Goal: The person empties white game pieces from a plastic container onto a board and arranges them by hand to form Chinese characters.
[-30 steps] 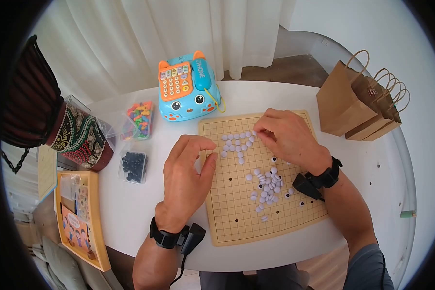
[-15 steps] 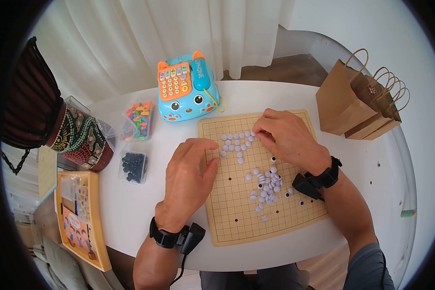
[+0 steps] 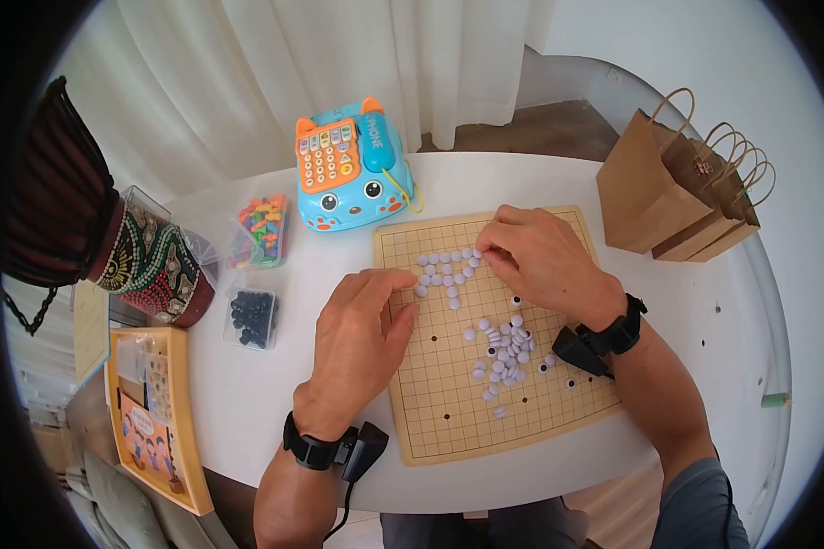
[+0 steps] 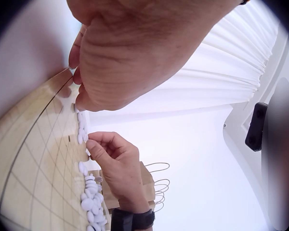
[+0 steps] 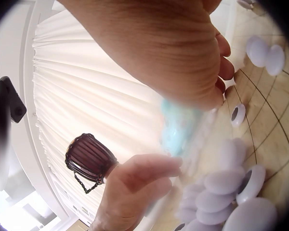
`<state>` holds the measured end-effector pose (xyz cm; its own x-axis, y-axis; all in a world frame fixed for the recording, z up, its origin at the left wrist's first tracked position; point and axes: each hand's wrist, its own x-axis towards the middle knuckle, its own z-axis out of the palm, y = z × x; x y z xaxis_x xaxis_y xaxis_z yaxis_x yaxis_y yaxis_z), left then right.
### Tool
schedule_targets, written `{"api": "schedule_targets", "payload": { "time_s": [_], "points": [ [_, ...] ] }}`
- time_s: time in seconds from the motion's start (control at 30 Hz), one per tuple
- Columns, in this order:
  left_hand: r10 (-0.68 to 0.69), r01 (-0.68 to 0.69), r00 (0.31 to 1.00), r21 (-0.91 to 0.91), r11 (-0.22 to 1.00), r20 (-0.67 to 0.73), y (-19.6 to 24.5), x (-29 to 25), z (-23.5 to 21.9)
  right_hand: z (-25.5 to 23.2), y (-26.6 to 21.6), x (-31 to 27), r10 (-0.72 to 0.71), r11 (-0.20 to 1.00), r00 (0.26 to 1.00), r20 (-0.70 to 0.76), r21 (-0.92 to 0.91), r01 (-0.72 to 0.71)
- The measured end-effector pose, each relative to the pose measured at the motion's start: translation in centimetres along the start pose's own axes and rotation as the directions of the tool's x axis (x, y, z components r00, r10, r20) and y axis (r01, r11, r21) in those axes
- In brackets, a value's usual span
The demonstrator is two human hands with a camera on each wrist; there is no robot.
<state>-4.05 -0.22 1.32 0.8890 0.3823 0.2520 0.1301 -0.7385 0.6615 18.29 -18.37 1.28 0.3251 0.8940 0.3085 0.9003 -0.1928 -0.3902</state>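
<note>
A white table [image 3: 238,403] is standing in front of me, and a pale curtain [image 3: 339,55] is hanging behind it. A blue toy phone [image 3: 351,174] is sitting at the back. Brown bags [image 3: 650,192] are standing on the right. On the left, a box of bright bits [image 3: 265,231] and a box of black bits [image 3: 252,318] are lying near each other. A big drum [image 3: 156,265] is standing past them, and a wooden tray [image 3: 185,403] is resting by the table's left edge.

A tan board [image 3: 439,375] with thin lines is lying flat in the middle. Near its far side, white pieces are making a row [image 3: 445,258], and more are sitting just under it. My right hand [image 3: 549,265] is pinching the end piece [image 3: 477,255] — the one at the row's right end — between thumb and finger, so it is sitting right at my fingertips.

My left hand [image 3: 352,339] is hanging by the row's other end, with thumb and first finger spread apart — I cannot tell if it is touching a piece. A pile of pieces [image 3: 508,352] is lying nearer to me, between my wrists. A few pieces with black dots [image 3: 570,384] are lying around it.
</note>
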Motion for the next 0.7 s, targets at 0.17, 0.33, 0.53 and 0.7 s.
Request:
{"api": "schedule_targets", "payload": {
  "time_s": [0.17,0.33,0.53,0.7],
  "points": [
    [0.013,-0.013,1.000,0.015,1.000,-0.002,-0.11,-0.03,0.06,-0.12,-0.23,0.09,0.005,1.000,1.000,0.012,-0.027,-0.005],
    [0.029,-0.029,1.000,0.016,0.999,-0.007,-0.19,-0.09,0.10,0.00,-0.16,0.10,-0.004,1.000,1.000,0.001,-0.029,0.004],
    [0.000,-0.001,1.000,0.030,1.000,0.015,0.03,-0.06,0.00,0.16,0.04,0.04,-0.001,1.000,1.000,-0.002,-0.031,0.001],
    [0.021,-0.022,1.000,0.018,1.000,0.011,-0.05,-0.04,0.06,0.12,-0.03,0.02,-0.002,1.000,1.000,-0.005,-0.025,0.002]
  ]
}}
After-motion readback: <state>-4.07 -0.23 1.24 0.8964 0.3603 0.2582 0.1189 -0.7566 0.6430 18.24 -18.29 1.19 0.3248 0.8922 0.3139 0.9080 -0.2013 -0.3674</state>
